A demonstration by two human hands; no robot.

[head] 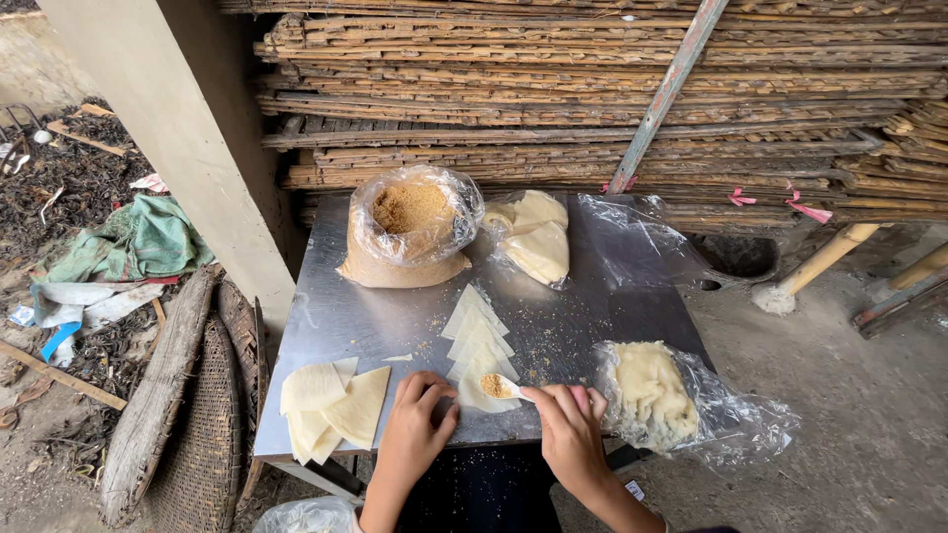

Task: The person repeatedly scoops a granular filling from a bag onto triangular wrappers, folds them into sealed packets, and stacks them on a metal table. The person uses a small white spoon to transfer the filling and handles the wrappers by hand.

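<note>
Your right hand (571, 426) has its grip clamped on a small spoon (502, 386) w/ brown filling, held over the nearest pale wrapper (478, 397) in the row at the metal worktop's (326, 321) front edge. Left hand (415, 426) rests beside it, fingers curled, grip on nothing. Bag of brown filling (410, 225) sits at the back; dough bag (652, 393) just right of your right hand.

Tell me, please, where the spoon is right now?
In the head view the spoon is in the right hand, near the table's front edge, its filled bowl over the nearest wrapper.
</note>
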